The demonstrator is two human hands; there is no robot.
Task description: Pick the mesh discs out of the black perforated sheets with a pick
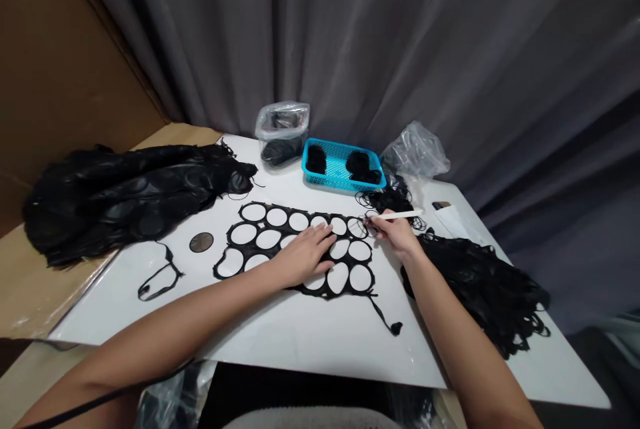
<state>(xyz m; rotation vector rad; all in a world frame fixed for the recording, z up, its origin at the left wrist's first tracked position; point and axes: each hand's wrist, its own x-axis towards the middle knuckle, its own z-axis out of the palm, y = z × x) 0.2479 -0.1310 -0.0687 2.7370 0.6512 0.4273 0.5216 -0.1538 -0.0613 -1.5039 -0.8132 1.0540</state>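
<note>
A: Nearest us, at six o'clock, a pale cloth edge (310, 418). Beyond it, the black perforated sheet (350, 262) lies flat, mid-table!

B: And the left hand (307, 255) is planted on it, palm down, fingers spread, gripping nothing. The right hand (395, 232)?

A: At two o'clock, clamped round a slim white tool (403, 214) by the sheet's far corner. Whether its tip touches, I can't tell.

B: What's the danger?

A: Those black loops (393, 197), at two o'clock, tangled right by the tool. If one snags, a tug could drag the corner out of line.

B: And the sheet itself?

A: Mostly holes, with thin strips between. Uneven pressure from that left palm could stretch or tear one; too little, and the whole thing could skid.

B: The dark pile (480, 289) at four o'clock crowds the right forearm, too: one careless elbow could sweep it sideways!
</note>
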